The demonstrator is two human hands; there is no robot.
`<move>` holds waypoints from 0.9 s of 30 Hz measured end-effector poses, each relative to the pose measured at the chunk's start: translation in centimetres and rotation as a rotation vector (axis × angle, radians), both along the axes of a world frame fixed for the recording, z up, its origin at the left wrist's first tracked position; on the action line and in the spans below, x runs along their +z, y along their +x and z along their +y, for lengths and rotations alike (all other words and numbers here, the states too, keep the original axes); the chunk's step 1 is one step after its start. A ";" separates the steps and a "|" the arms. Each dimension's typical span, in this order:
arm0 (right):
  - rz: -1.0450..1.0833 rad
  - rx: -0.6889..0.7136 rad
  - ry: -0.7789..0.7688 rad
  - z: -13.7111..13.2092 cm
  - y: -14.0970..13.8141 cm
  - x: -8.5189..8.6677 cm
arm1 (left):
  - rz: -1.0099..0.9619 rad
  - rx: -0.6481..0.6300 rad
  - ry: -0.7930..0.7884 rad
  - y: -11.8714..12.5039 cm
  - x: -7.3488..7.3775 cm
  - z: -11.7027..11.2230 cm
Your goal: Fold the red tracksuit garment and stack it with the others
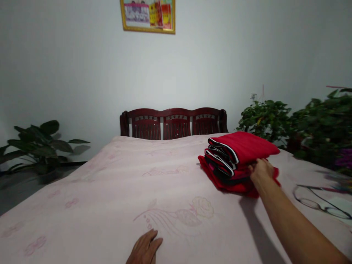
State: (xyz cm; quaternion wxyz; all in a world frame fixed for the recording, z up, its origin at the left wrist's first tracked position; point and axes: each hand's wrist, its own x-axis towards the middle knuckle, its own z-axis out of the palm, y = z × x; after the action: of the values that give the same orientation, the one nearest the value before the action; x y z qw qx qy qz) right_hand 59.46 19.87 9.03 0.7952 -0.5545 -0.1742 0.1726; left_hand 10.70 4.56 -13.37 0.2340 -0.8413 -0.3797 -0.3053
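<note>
A stack of folded red clothes [244, 146] lies on the right part of a pale pink cloth. White-edged black trim shows along the folds, and dark fabric sits between the red layers. My right hand [262, 169] is closed on the near right edge of the upper red garment, its fingertips tucked into the layers and partly hidden. Low in the view, my left hand [145, 247] rests on the cloth with the fingers stretched out, holding nothing.
The pale pink cloth [104, 205] with flower patterns covers the wide surface before me. Eyeglasses [316, 205] lie at the right edge. Leafy plants stand at left [41, 146] and right [266, 121]. Beyond is a dark wooden seat back [176, 123], under a gold-framed picture [148, 30].
</note>
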 end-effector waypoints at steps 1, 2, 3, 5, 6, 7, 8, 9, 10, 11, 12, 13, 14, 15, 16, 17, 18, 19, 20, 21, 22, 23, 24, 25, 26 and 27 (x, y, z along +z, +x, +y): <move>0.046 -0.005 -0.001 -1.0 -1.1 -1.3 | 0.000 0.026 0.005 0.1 -0.3 0.0; 0.083 0.009 0.000 -2.1 -2.4 -2.8 | -0.004 0.052 0.016 0.2 -0.6 0.1; 0.106 0.041 -0.007 -3.2 -4.0 -4.4 | -0.012 0.088 0.022 0.3 -0.9 0.1; 0.128 0.150 -0.043 -5.6 -7.3 -8.1 | -0.018 0.178 -0.009 0.5 -1.2 0.2; 0.110 0.257 -0.081 -6.7 -9.1 -9.9 | -0.005 0.213 -0.046 0.6 -1.2 0.1; 0.079 0.343 -0.127 -7.6 -10.8 -11.6 | 0.017 0.243 -0.094 0.8 -1.1 0.0; 0.041 0.420 -0.183 -8.3 -12.3 -13.2 | 0.044 0.267 -0.148 0.9 -0.8 -0.2; -0.008 0.487 -0.231 -8.8 -13.7 -14.5 | 0.070 0.282 -0.201 1.0 -0.4 -0.4; -0.071 0.536 -0.270 -9.2 -14.8 -15.6 | 0.091 0.293 -0.251 1.2 0.0 -0.7; -0.148 0.570 -0.298 -9.4 -15.6 -16.5 | 0.104 0.304 -0.300 1.3 0.4 -0.9; -0.235 0.587 -0.317 -9.5 -16.2 -17.1 | 0.108 0.313 -0.347 1.5 0.8 -1.2; -0.326 0.589 -0.327 -9.6 -16.6 -17.5 | 0.111 0.314 -0.392 1.6 1.3 -1.4; -0.412 0.584 -0.335 -9.6 -16.8 -17.7 | 0.110 0.308 -0.434 1.7 1.6 -1.6; -0.483 0.576 -0.341 -9.6 -16.8 -17.8 | 0.108 0.300 -0.471 1.7 2.0 -1.8; -0.533 0.569 -0.346 -9.7 -16.7 -17.9 | 0.105 0.292 -0.507 1.6 2.3 -2.0; -0.561 0.564 -0.348 -9.7 -16.7 -17.9 | 0.104 0.284 -0.541 1.5 2.6 -2.1; -0.571 0.569 -0.348 -9.8 -16.6 -17.8 | 0.103 0.280 -0.574 1.3 2.9 -2.2; -0.567 0.578 -0.342 -9.9 -16.5 -17.8 | 0.101 0.281 -0.603 1.0 3.1 -2.3; -0.553 0.586 -0.333 -9.9 -16.4 -17.8 | 0.093 0.294 -0.630 0.6 3.3 -2.4; -0.536 0.592 -0.323 -10.0 -16.5 -17.8 | 0.080 0.323 -0.650 0.2 3.4 -2.4; -0.520 0.596 -0.315 -10.1 -16.5 -17.8 | 0.062 0.366 -0.662 -0.2 3.5 -2.4; -0.510 0.594 -0.311 -10.1 -16.5 -17.8 | 0.041 0.419 -0.667 -0.7 3.5 -2.3; -0.507 0.587 -0.314 -10.2 -16.6 -17.8 | 0.021 0.474 -0.668 -1.2 3.5 -2.2; -0.513 0.582 -0.321 -10.2 -16.7 -17.7 | 0.006 0.525 -0.667 -1.6 3.4 -2.1; -0.522 0.582 -0.329 -10.2 -16.7 -17.7 | -0.003 0.562 -0.665 -2.0 3.4 -2.0; -0.534 0.584 -0.340 -10.2 -16.7 -17.7 | -0.005 0.582 -0.663 -2.3 3.3 -1.9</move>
State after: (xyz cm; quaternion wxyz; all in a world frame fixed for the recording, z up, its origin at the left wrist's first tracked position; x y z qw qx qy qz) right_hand 42.75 9.71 -8.68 0.5375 -0.6302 -0.4925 0.2670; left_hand 8.39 2.69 -10.09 0.0268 -0.7282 -0.6788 -0.0906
